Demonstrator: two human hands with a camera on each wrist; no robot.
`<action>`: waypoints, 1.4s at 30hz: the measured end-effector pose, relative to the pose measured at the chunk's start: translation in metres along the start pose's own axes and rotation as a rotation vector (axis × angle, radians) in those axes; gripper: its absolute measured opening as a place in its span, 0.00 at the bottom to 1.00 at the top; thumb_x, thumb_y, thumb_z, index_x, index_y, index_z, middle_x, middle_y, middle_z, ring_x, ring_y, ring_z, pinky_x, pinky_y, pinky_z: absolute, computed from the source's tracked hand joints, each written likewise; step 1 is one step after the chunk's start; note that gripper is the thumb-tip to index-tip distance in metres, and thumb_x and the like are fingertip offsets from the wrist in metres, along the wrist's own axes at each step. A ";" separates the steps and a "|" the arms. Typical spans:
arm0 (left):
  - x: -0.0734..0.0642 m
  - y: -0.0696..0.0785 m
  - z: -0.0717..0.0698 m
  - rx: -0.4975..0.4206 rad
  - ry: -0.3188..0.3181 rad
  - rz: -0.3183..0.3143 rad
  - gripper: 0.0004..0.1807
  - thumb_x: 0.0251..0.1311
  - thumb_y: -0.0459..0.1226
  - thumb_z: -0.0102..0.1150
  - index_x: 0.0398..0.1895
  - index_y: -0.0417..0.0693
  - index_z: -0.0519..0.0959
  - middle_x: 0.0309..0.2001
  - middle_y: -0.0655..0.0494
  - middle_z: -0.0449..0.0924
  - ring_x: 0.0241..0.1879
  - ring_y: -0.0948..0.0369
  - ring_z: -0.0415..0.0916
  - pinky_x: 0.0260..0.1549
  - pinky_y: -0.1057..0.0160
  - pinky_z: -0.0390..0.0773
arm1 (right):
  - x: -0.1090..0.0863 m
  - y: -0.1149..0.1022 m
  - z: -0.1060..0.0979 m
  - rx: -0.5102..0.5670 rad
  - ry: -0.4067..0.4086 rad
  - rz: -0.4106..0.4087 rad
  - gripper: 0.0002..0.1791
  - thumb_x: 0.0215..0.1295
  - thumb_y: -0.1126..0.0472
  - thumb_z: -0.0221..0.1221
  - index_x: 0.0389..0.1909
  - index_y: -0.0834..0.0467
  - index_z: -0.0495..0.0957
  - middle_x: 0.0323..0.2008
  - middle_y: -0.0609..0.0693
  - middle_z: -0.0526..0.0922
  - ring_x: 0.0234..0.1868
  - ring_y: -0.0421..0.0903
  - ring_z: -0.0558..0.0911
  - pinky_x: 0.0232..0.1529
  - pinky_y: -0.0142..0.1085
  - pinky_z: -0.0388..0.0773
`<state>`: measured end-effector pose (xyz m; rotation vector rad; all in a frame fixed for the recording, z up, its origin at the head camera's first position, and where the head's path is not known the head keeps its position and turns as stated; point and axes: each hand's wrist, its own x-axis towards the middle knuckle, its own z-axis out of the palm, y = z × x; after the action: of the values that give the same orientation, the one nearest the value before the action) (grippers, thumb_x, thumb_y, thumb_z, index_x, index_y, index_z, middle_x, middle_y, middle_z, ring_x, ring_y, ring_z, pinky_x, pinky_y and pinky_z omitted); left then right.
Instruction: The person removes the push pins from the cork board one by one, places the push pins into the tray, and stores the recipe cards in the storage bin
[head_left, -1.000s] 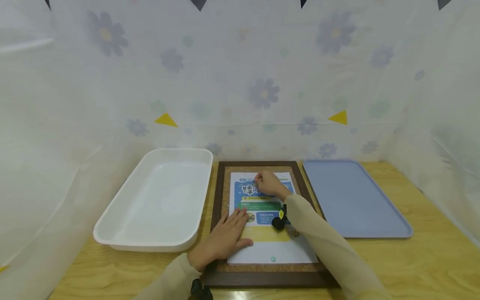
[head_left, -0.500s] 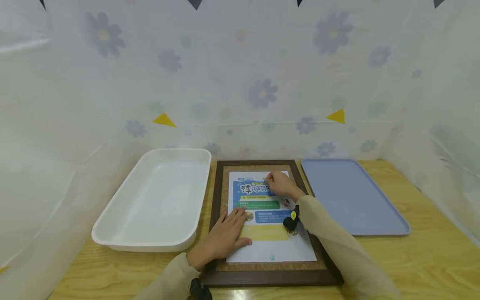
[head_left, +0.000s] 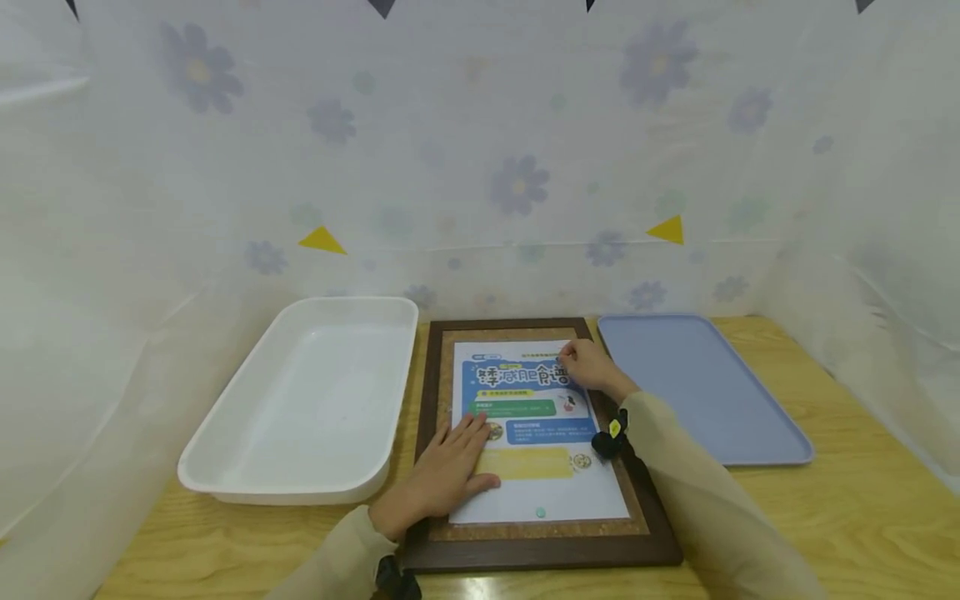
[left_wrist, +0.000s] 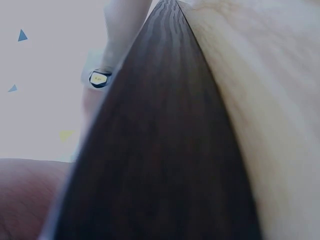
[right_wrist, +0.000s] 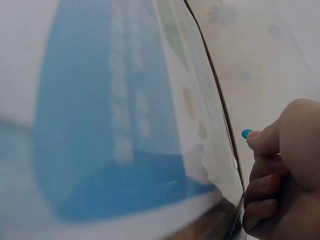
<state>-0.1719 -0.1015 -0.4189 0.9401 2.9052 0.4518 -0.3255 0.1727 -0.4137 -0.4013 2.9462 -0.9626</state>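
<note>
A printed poster [head_left: 525, 492] with blue, green and yellow blocks lies on a framed cork board [head_left: 551, 531]. My left hand [head_left: 450, 467] rests flat on the poster's left side, fingers spread. Near the poster's top right corner is my right hand [head_left: 590, 365], with its fingers curled and thumb and index finger together. The right wrist view shows a teal round-headed thumbtack [right_wrist: 246, 133] at the fingertips of that hand; its point is hidden. Another teal round head [head_left: 541, 512] sits at the poster's bottom middle. The left wrist view is filled mostly by the dark frame [left_wrist: 160, 125].
To the left of the board stands a deep white tub [head_left: 300, 400]. A flat blue tray [head_left: 697, 383] lies on its right. All rest on a wood-grain table [head_left: 840, 500], with a flowered curtain [head_left: 450, 167] behind and at the sides.
My right hand has moved right across the poster's top, from the middle of the title to the right corner, uncovering more of the title. The left hand has stayed in place on the poster.
</note>
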 end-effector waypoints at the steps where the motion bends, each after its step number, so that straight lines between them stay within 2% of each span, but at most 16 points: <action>1: 0.000 0.000 0.000 0.001 0.000 -0.001 0.40 0.66 0.54 0.51 0.72 0.37 0.57 0.74 0.41 0.52 0.74 0.45 0.49 0.69 0.39 0.49 | 0.000 0.003 -0.001 0.009 0.004 0.002 0.12 0.70 0.63 0.49 0.43 0.68 0.76 0.36 0.61 0.80 0.32 0.51 0.77 0.36 0.43 0.75; 8: 0.000 0.001 0.000 -0.003 -0.017 0.002 0.40 0.67 0.54 0.51 0.72 0.36 0.57 0.75 0.41 0.51 0.74 0.45 0.48 0.69 0.39 0.49 | -0.009 0.025 -0.011 -0.015 0.029 0.034 0.14 0.72 0.64 0.47 0.46 0.71 0.75 0.41 0.65 0.79 0.37 0.53 0.77 0.39 0.46 0.75; 15: 0.001 0.000 0.000 0.006 -0.011 0.006 0.40 0.67 0.55 0.50 0.72 0.36 0.57 0.75 0.41 0.51 0.74 0.45 0.48 0.69 0.39 0.50 | -0.017 0.041 -0.028 -0.017 0.053 0.008 0.14 0.71 0.66 0.46 0.43 0.73 0.76 0.39 0.67 0.79 0.33 0.54 0.76 0.38 0.47 0.74; 19: 0.001 0.000 0.001 0.005 -0.012 0.004 0.41 0.67 0.55 0.49 0.73 0.36 0.57 0.75 0.41 0.51 0.74 0.45 0.48 0.69 0.39 0.49 | -0.022 0.051 -0.036 -0.013 0.061 0.029 0.14 0.70 0.66 0.47 0.42 0.73 0.75 0.37 0.66 0.79 0.34 0.54 0.77 0.38 0.47 0.75; 24: 0.001 0.001 0.000 -0.002 -0.016 0.002 0.40 0.67 0.55 0.50 0.72 0.37 0.57 0.75 0.41 0.51 0.74 0.45 0.48 0.69 0.39 0.49 | -0.026 0.065 -0.044 -0.002 0.063 0.069 0.16 0.70 0.66 0.45 0.45 0.75 0.75 0.41 0.68 0.79 0.36 0.55 0.78 0.37 0.46 0.75; 32: 0.000 0.001 -0.001 -0.004 -0.004 0.006 0.40 0.67 0.54 0.50 0.72 0.36 0.57 0.74 0.40 0.52 0.74 0.44 0.49 0.69 0.38 0.49 | -0.024 0.082 -0.052 -0.042 0.057 0.087 0.18 0.69 0.64 0.45 0.46 0.75 0.76 0.44 0.71 0.79 0.39 0.58 0.79 0.40 0.48 0.76; 37: -0.002 0.000 0.002 -0.016 -0.019 0.001 0.41 0.67 0.54 0.50 0.73 0.36 0.56 0.75 0.40 0.50 0.74 0.44 0.48 0.69 0.39 0.48 | -0.026 0.088 -0.053 -0.041 0.069 0.084 0.16 0.65 0.67 0.46 0.40 0.76 0.78 0.38 0.70 0.81 0.32 0.55 0.78 0.34 0.43 0.75; 42: 0.000 0.000 0.001 -0.007 -0.010 0.011 0.41 0.67 0.54 0.49 0.72 0.36 0.56 0.75 0.40 0.51 0.74 0.44 0.48 0.69 0.39 0.49 | -0.029 0.092 -0.055 -0.026 0.066 0.121 0.17 0.67 0.66 0.45 0.43 0.75 0.77 0.40 0.69 0.80 0.34 0.55 0.79 0.35 0.43 0.75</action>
<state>-0.1719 -0.1013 -0.4201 0.9546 2.8896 0.4560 -0.3251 0.2836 -0.4246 -0.1924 3.0033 -0.9417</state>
